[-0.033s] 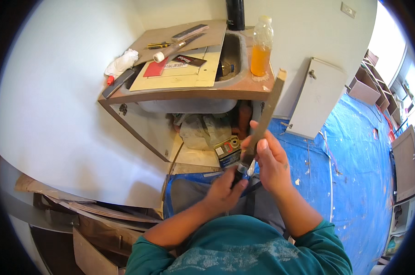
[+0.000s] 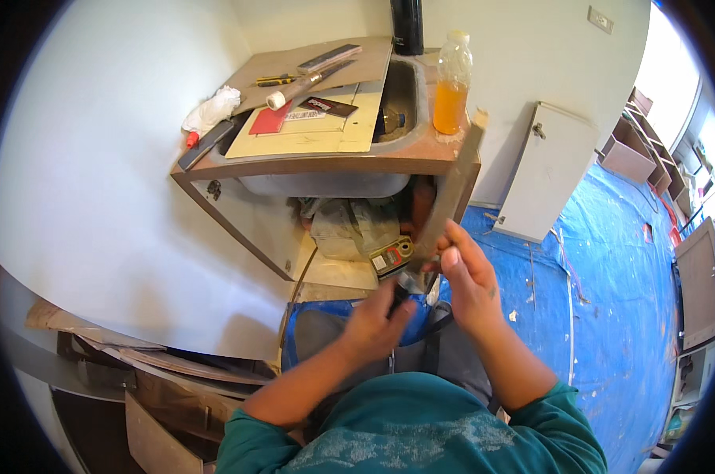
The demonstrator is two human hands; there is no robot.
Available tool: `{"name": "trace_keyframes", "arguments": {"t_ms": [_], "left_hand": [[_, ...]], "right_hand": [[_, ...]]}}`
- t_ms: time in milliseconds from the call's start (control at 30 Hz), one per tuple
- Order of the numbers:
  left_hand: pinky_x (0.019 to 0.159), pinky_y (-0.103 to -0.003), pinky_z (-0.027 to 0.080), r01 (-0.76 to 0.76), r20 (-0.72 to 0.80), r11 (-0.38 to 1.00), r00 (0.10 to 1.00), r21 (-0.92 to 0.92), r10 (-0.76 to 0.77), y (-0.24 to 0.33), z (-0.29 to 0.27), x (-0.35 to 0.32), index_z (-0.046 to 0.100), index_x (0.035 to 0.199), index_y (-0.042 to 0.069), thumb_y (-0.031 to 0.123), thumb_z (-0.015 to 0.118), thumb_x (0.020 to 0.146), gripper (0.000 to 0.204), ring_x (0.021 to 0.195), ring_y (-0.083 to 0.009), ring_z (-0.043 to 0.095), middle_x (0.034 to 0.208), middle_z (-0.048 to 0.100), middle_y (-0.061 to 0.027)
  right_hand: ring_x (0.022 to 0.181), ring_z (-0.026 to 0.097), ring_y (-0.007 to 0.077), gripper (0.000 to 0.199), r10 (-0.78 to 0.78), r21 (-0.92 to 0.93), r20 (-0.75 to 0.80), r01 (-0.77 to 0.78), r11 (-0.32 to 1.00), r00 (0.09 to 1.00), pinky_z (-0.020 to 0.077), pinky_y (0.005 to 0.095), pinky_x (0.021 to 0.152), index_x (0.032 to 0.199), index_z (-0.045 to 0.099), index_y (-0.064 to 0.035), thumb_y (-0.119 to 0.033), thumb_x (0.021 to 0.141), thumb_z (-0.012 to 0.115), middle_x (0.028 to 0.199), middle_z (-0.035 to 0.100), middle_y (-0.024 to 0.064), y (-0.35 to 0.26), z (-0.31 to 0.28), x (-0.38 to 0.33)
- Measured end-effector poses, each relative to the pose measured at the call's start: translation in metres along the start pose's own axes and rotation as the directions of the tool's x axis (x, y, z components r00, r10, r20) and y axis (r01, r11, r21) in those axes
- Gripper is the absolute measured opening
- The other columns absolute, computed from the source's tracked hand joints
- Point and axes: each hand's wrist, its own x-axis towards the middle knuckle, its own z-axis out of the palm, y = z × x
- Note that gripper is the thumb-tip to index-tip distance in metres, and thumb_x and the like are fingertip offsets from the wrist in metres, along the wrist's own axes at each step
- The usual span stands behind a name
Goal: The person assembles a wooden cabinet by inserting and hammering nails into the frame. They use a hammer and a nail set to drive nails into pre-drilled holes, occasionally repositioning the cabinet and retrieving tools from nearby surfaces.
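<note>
Both hands meet just in front of the person's chest, over a long narrow wooden strip (image 2: pixel 450 193) that slants up and away from them toward the front edge of the counter (image 2: pixel 310 164). The right hand (image 2: pixel 469 278) is closed around the strip's lower end, thumb on its face. The left hand (image 2: pixel 375 322) is curled shut on a small dark-handled tool (image 2: pixel 403 291), whose tip sits against that same lower end; the tool's kind is too small to tell. Judging by this, the step in hand is working the strip's end with the tool. A next move would call for a steady right-hand grip and careful pressure from the left. Beyond the hands, a bottle of orange liquid (image 2: pixel 454 85) stands on the counter beside the sink (image 2: pixel 401 99).
</note>
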Motion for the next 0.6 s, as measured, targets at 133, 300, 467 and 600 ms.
{"name": "trace_keyframes", "arguments": {"t_ms": [133,300,467,600], "left_hand": [[0.078,-0.035,0.05,-0.006,-0.23,0.931,0.968,0.365,0.097,0.006,-0.098,0.051,0.057,0.122,0.006,0.031,0.065,0.096,0.038,0.079,-0.0203,0.061,0.087,0.064,-0.0079],[0.074,-0.035,0.048,-0.053,0.005,0.803,0.998,0.594,0.062,0.034,-0.196,0.12,0.064,0.104,0.002,0.03,0.067,0.094,0.03,0.076,-0.017,0.057,0.081,0.062,-0.0082],[0.1,-0.034,0.046,-0.318,0.173,0.627,0.943,0.711,0.283,0.001,-0.223,0.2,0.061,0.129,-0.001,0.028,0.065,0.095,0.045,0.115,-0.0247,0.062,0.128,0.065,-0.0184],[0.113,-0.035,0.036,-0.171,0.188,0.652,0.981,0.739,0.045,-0.057,-0.283,0.253,0.048,0.144,-0.005,0.032,0.063,0.097,0.062,0.136,-0.0263,0.05,0.145,0.053,-0.0205]], "right_hand": [[0.1,0.061,0.0171,0.042,0.002,-0.442,0.079,0.033,0.897,0.997,0.0495,0.0283,0.087,0.138,0.054,-0.0002,-0.015,0.099,0.062,0.11,0.062,0.009,0.012,-0.037,-0.029],[0.09,0.063,0.0221,0.03,0.045,-0.647,-0.206,-0.171,0.743,0.977,0.051,0.0322,0.079,0.123,0.064,0.0006,-0.009,0.094,0.064,0.101,0.065,0.0121,0.039,-0.108,-0.103],[0.062,0.057,0.0248,0.041,-0.066,-0.764,-0.548,-0.468,0.444,0.834,0.0458,0.0397,0.061,0.073,0.065,0.0013,-0.03,0.1,0.061,0.066,0.061,0.0148,0.085,-0.235,-0.207],[0.053,0.056,0.0269,0.048,0.084,-0.514,-0.796,-0.743,0.428,0.599,0.0455,0.0422,0.056,0.084,0.067,0.0006,-0.042,0.102,0.053,0.064,0.06,0.0161,0.078,-0.293,-0.27]]}}
